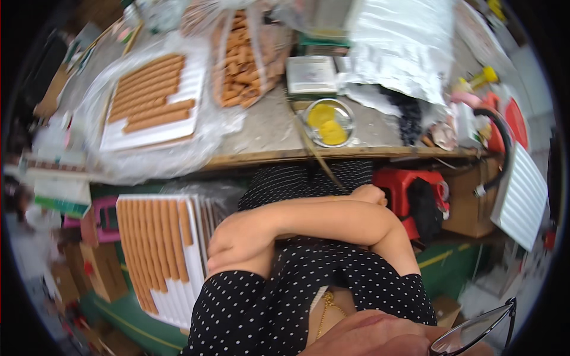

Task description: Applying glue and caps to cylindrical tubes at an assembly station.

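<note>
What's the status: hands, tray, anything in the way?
Arms crossed: right hand empty on left arm; left hand tucked by right elbow, fingers hidden. Tray of brown sticks beside right hand, untouched. Nothing between them.

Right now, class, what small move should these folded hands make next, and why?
Probably unfold the arms. The right hand rests across the body beside the tray of brown sticks; the left hand is tucked by the right elbow. Neither hand holds anything.

Black short-sleeved top [267, 308] w/ white polka dots, gold chain [327, 308], glasses [481, 332].
</note>
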### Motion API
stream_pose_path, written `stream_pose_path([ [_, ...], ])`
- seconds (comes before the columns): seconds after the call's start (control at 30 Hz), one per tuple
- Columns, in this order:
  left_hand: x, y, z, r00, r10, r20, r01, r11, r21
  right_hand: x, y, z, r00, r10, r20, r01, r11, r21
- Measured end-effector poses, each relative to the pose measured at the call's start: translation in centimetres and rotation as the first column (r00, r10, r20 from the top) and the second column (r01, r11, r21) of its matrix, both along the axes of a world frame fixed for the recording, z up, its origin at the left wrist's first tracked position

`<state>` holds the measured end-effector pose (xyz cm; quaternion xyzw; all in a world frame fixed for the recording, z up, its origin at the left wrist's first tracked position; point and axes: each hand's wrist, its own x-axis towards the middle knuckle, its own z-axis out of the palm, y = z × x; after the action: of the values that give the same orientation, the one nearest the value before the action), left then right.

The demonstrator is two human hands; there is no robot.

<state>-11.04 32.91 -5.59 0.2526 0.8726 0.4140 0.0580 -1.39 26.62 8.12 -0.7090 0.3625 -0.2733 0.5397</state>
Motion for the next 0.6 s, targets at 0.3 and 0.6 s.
stream_pose_path([
  [0.3, -0.7, 0.8, 0.1, 0.999, -0.023, 0.04, 0.025, 0.999, -0.043, 0.4, -2.0, -1.4, 0.925, 0.031, 0.379, -0.1, 0.982, 0.163],
  [0.6, -0.6, 1.1, 0.2, 0.998, -0.042, 0.041, 0.044, 0.998, -0.046, 1.1, -1.0, -0.7, 0.893, -0.004, 0.449, 0.066, 0.99, -0.123],
])
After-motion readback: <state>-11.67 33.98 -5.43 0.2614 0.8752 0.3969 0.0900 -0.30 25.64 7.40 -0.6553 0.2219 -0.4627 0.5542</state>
